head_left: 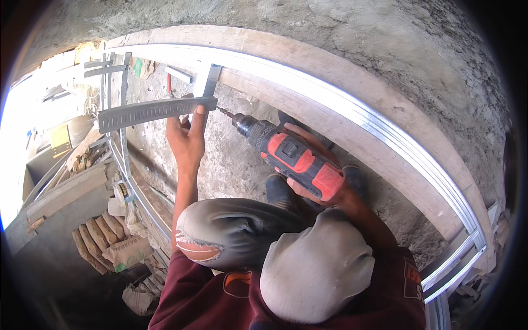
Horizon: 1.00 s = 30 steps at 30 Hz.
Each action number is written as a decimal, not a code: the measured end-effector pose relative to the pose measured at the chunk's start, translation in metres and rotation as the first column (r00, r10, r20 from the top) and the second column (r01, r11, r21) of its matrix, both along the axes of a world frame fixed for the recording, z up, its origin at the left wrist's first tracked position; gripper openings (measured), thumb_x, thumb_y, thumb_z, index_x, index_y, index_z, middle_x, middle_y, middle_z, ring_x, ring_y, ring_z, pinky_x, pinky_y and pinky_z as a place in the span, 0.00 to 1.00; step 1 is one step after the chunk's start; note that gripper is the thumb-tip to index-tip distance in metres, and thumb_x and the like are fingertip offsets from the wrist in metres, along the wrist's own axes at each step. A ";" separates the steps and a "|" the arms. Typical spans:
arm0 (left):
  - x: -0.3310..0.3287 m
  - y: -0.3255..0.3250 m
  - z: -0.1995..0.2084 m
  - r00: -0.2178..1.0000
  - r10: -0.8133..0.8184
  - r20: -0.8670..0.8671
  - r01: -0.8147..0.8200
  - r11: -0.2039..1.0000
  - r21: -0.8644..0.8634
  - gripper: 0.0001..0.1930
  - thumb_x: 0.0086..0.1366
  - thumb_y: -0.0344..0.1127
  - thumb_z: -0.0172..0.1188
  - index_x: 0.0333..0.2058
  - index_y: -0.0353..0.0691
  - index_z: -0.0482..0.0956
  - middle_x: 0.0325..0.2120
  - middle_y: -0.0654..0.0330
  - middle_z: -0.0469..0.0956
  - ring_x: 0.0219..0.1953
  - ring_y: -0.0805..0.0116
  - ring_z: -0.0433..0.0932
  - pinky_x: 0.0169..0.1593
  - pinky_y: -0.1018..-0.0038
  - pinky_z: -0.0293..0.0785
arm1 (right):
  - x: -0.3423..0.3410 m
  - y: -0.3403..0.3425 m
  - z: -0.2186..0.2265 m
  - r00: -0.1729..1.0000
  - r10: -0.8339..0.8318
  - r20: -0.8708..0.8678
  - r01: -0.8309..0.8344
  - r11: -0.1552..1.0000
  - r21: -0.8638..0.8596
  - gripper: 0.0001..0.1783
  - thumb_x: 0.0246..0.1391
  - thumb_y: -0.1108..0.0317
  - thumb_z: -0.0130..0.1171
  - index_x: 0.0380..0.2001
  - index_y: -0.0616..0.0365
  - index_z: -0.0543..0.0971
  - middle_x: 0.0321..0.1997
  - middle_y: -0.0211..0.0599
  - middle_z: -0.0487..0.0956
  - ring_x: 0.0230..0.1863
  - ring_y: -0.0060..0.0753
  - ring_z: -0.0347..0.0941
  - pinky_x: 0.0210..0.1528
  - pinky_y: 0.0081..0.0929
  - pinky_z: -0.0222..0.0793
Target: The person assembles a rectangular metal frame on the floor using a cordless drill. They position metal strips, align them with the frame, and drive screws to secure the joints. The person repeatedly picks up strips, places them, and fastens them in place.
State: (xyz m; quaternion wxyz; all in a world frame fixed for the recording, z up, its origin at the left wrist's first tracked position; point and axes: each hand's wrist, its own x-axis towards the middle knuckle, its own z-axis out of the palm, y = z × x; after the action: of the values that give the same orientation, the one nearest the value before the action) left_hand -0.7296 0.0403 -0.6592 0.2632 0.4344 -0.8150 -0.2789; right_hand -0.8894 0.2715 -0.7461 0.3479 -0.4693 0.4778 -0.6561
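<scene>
L hand (187, 144), upper ctr-left of frame, grips R end of grey slotted metal strip (154, 113), thumb on top. R hand (313, 193), ctr, wrapped round red/blk drill (297, 158); bit (225, 112) pts at strip's R end, can't tell if touching. Strip end overlaps short metal pc (208, 80) nr top ctr. Beyond: long shiny channel (297, 78) curving top to lower R, alongside wood board (385, 98). Sacks (99, 236) lower L.
</scene>
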 end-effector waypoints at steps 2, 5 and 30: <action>0.001 0.000 0.000 1.000 0.013 -0.004 -0.013 1.000 -0.005 0.17 0.70 0.31 0.64 0.52 0.29 0.75 0.44 0.53 0.79 0.41 0.71 0.79 0.40 0.75 0.78 | 0.002 -0.001 0.001 1.000 -0.002 0.004 0.002 1.000 0.009 0.43 0.52 0.73 0.65 0.71 0.61 0.61 0.71 0.47 0.67 0.70 0.45 0.66 0.71 0.38 0.62; 0.000 0.002 -0.001 1.000 -0.018 -0.010 0.018 0.998 -0.057 0.15 0.70 0.32 0.64 0.49 0.29 0.75 0.41 0.54 0.79 0.40 0.71 0.79 0.44 0.72 0.78 | 0.004 -0.002 0.000 0.998 0.010 0.064 -0.012 1.000 0.019 0.42 0.53 0.71 0.65 0.71 0.61 0.61 0.71 0.47 0.67 0.70 0.45 0.66 0.71 0.39 0.62; 0.007 -0.011 -0.011 0.984 -0.083 0.157 0.121 0.960 -0.252 0.23 0.71 0.41 0.65 0.51 0.23 0.75 0.46 0.45 0.80 0.48 0.64 0.76 0.53 0.70 0.70 | 0.017 -0.007 -0.018 0.977 0.008 0.212 0.002 0.999 -0.047 0.49 0.47 0.71 0.70 0.72 0.60 0.60 0.73 0.44 0.66 0.71 0.44 0.65 0.74 0.41 0.60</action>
State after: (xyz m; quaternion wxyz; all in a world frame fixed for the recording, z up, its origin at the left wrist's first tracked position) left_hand -0.7230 0.0296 -0.6700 0.2432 0.3725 -0.8829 -0.1502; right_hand -0.8723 0.2642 -0.7645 0.3867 -0.4056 0.4217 -0.7128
